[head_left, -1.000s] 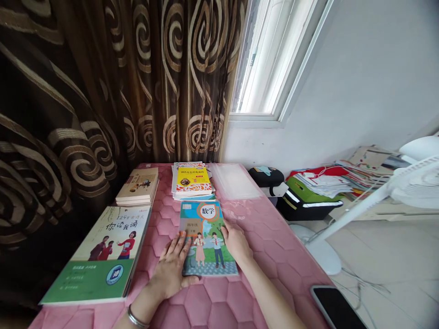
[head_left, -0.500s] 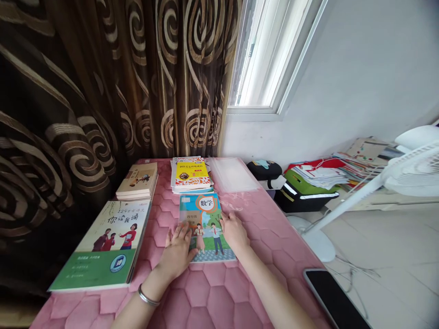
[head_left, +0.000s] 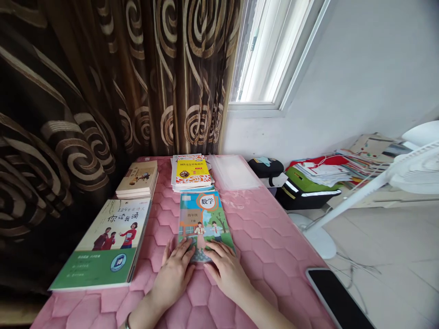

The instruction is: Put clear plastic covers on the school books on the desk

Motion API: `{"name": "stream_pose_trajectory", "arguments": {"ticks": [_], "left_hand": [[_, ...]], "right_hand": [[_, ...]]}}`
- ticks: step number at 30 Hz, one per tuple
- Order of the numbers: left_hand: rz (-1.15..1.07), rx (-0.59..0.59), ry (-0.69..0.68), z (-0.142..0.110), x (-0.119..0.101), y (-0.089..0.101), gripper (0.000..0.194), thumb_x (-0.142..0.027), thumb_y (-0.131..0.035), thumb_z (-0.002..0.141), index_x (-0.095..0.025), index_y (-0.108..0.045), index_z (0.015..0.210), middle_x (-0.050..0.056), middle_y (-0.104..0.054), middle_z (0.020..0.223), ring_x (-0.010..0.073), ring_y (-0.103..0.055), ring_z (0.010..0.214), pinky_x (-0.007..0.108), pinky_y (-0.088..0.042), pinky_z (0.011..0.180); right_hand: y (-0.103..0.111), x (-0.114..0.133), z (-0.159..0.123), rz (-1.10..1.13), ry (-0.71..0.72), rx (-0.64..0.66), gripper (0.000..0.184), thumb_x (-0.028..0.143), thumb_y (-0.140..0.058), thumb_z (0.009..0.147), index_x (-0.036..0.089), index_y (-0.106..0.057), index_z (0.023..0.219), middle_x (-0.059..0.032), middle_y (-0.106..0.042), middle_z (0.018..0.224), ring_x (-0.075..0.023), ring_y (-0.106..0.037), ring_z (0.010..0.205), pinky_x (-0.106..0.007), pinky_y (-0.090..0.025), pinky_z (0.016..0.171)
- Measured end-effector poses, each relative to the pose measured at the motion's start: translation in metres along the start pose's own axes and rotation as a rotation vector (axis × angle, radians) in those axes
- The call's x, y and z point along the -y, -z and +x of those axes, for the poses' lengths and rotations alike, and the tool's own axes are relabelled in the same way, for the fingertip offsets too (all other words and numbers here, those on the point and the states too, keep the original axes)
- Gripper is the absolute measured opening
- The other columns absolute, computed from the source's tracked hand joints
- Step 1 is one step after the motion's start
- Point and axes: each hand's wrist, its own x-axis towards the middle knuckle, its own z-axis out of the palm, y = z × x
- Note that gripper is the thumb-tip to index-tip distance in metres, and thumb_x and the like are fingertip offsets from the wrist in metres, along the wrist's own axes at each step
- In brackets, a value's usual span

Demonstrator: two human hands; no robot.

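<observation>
A mathematics textbook (head_left: 206, 219) with a blue and green cover lies flat on the pink quilted tabletop (head_left: 192, 292), in front of me. On its lower left part rests my left hand (head_left: 174, 269), fingers stretched out over the cover. My right hand (head_left: 224, 265) lies flat across the lower right part, fingers also spread. Neither hand grips the book; both cover its lower edge in part. Just beyond the textbook stands a stack of books with a yellow and white book (head_left: 192, 171) on top.
At left are a stack of large books with a white and green cover (head_left: 103, 242) and smaller tan books (head_left: 137, 178). Clear plastic sheets (head_left: 235, 171) lie at the far right. A phone (head_left: 338, 297) sits at the right edge, near a white fan (head_left: 356, 201).
Both hands have slid down the textbook toward its near edge. My right hand has moved from the book's right side onto its lower cover. The textbook stays in place.
</observation>
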Motion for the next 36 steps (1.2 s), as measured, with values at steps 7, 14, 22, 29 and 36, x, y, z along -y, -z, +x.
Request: {"name": "stream_pose_trajectory", "arguments": {"ticks": [7,14,22,29,36], "left_hand": [[0.028,-0.026,0.038,0.009,-0.018,-0.002,0.041,-0.028,-0.05,0.091,-0.024,-0.054,0.132,0.01,-0.059,0.136,0.0288,-0.052,0.128,0.062,-0.024,0.115],[0.03,-0.033,0.059,0.005,-0.001,0.005,0.031,-0.031,-0.053,0.092,-0.029,-0.063,0.12,0.006,-0.063,0.132,0.0279,-0.055,0.125,0.062,-0.03,0.111],[0.003,-0.074,0.114,-0.019,0.039,0.011,0.029,-0.038,-0.055,0.091,-0.037,-0.067,0.117,0.003,-0.063,0.131,0.0277,-0.055,0.124,0.056,-0.039,0.107],[-0.034,-0.072,0.131,-0.021,0.039,0.011,0.03,-0.039,-0.052,0.092,-0.038,-0.066,0.119,0.002,-0.063,0.131,0.0273,-0.053,0.126,0.055,-0.04,0.106],[-0.032,-0.132,0.097,-0.021,0.042,0.008,0.028,-0.035,-0.056,0.091,-0.038,-0.067,0.117,0.002,-0.064,0.128,0.0265,-0.056,0.122,0.053,-0.045,0.102]], "right_hand": [[-0.004,0.004,0.004,-0.027,-0.044,-0.019,0.022,0.02,-0.06,0.087,0.024,-0.067,0.108,-0.006,-0.063,0.125,-0.0245,-0.055,0.117,-0.042,-0.041,0.102],[0.005,-0.011,-0.001,-0.053,-0.034,-0.006,0.022,0.021,-0.058,0.09,0.026,-0.065,0.11,-0.0046,-0.063,0.127,-0.022,-0.056,0.117,-0.039,-0.042,0.1],[0.03,-0.061,-0.025,0.11,-0.113,-0.028,0.024,0.019,-0.054,0.089,0.023,-0.066,0.109,-0.0062,-0.062,0.126,-0.0212,-0.055,0.118,-0.039,-0.044,0.103],[0.036,-0.073,-0.031,0.258,-0.139,-0.029,0.028,0.02,-0.048,0.09,0.026,-0.068,0.109,-0.0065,-0.063,0.126,-0.0215,-0.055,0.12,-0.04,-0.045,0.103],[0.031,-0.078,-0.032,0.274,-0.127,-0.038,0.027,0.021,-0.048,0.091,0.026,-0.069,0.108,-0.0065,-0.063,0.126,-0.0215,-0.055,0.12,-0.041,-0.046,0.103]]}}
